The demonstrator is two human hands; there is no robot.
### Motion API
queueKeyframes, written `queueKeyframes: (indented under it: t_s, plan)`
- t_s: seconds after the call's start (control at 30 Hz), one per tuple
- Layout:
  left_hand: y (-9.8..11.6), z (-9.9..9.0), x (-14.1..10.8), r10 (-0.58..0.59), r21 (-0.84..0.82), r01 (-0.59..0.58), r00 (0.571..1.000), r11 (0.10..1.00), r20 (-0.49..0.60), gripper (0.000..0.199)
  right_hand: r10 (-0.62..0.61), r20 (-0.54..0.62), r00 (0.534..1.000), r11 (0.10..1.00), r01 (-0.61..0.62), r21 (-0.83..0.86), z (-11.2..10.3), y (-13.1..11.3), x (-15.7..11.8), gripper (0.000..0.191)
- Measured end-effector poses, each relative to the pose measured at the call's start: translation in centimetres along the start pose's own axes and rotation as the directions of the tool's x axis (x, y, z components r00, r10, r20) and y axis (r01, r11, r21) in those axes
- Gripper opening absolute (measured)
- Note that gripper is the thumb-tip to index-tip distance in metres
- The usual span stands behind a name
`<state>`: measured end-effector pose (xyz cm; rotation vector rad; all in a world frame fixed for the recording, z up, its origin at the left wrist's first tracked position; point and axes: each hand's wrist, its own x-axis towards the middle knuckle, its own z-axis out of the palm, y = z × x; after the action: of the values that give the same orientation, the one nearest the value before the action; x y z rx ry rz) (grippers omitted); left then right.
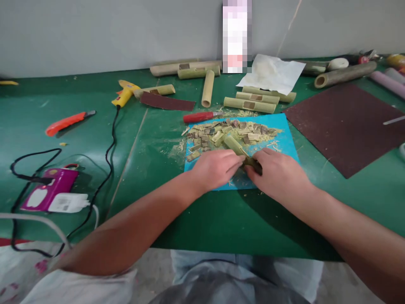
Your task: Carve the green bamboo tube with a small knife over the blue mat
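Observation:
A short bamboo tube (234,144) slants over a blue sheet (289,141), its far end pointing up and left. My right hand (278,171) is closed around the tube's near end. From the other side my left hand (218,169) presses closed fingers on the middle of the tube, by a cut opening. Whether a small tool is hidden under those fingers, I cannot see. Beyond the hands, bamboo chips (218,135) and pale shavings are heaped on the sheet. A red-handled knife (199,117) lies along the sheet's far edge.
Cut bamboo tubes (249,104) lie behind the sheet, near white paper (268,74). Brown sandpaper (341,126) covers the right side. Leftward are a yellow glue gun (125,93), an orange utility knife (68,123), a purple power strip (52,190) and a trailing black cord (109,156).

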<state>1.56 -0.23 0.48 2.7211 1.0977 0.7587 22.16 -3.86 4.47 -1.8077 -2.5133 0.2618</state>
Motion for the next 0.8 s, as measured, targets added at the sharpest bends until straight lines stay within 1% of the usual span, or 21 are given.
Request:
queueKeyframes:
  t_s: [0.03,0.1,0.13,0.17,0.23,0.27,0.3,0.37,0.4,0.5,0.53,0.6,0.67,0.7,0.8]
  plan:
    - [0.0,0.0,0.0,-0.015,0.009,0.015,1.000,1.000,-0.017,0.031,0.002,-0.010,1.000,1.000,-0.002,0.002,0.0,0.0,0.0,0.022]
    - [-0.2,0.1,0.2,-0.085,0.046,0.090,0.992,0.995,-0.088,0.029,0.007,-0.028,1.000,1.000,-0.007,0.007,0.1,0.0,0.0,0.020]
    - [-0.2,0.1,0.2,-0.095,0.055,0.102,0.990,0.993,-0.105,0.029,0.006,-0.030,1.000,1.000,-0.006,0.008,0.1,0.0,-0.1,0.019]
    - [-0.3,0.1,0.3,-0.071,0.052,0.076,0.993,0.996,-0.092,0.030,0.004,-0.028,1.000,1.000,-0.004,0.006,0.1,0.0,-0.1,0.018]
    - [-0.4,0.2,0.3,0.023,0.022,-0.022,0.999,1.000,-0.036,0.031,-0.001,-0.021,1.000,1.000,0.001,0.004,0.2,0.0,-0.1,0.017]
    - [-0.4,0.2,0.3,0.039,0.012,-0.038,0.999,0.999,-0.025,0.032,-0.001,-0.022,1.000,1.000,0.001,0.005,0.2,0.0,-0.1,0.017]
    - [-0.4,0.2,0.2,0.019,0.014,-0.019,0.999,1.000,-0.036,0.031,0.002,-0.026,1.000,1.000,-0.002,0.008,0.2,0.0,-0.1,0.017]
    - [-0.4,0.2,0.2,-0.056,0.039,0.059,0.994,0.997,-0.091,0.030,0.009,-0.036,0.999,1.000,-0.009,0.014,0.2,0.1,-0.1,0.017]
    - [-0.4,0.2,0.1,-0.064,0.045,0.068,0.993,0.997,-0.095,0.030,0.009,-0.037,0.999,1.000,-0.009,0.015,0.2,0.1,-0.1,0.017]
    - [-0.3,0.3,0.1,0.042,0.035,-0.041,0.999,0.999,-0.024,0.033,0.003,-0.030,1.000,1.000,-0.003,0.008,0.3,0.1,0.0,0.018]
    - [-0.5,0.4,0.2,0.042,0.041,-0.041,0.999,0.998,-0.024,0.032,0.006,-0.028,1.000,1.000,-0.005,0.008,0.3,0.1,0.0,0.018]
    - [-0.9,0.2,0.4,-0.049,0.055,0.055,0.995,0.997,-0.091,0.029,0.016,-0.027,1.000,1.000,-0.016,0.015,0.1,0.0,0.0,0.019]
    - [-1.3,-0.2,0.6,-0.146,0.027,0.154,0.973,0.988,-0.178,0.025,0.029,-0.039,0.999,0.999,-0.028,0.029,-0.1,-0.1,0.0,0.019]
    - [-1.4,-0.5,0.6,-0.161,0.000,0.165,0.963,0.986,-0.218,0.023,0.036,-0.054,0.998,0.998,-0.033,0.044,-0.2,0.0,0.0,0.020]
    - [-1.1,-1.3,0.4,-0.119,-0.044,0.111,0.932,0.993,-0.343,0.020,0.069,-0.139,0.988,0.988,-0.048,0.149,-0.6,0.5,0.4,0.019]
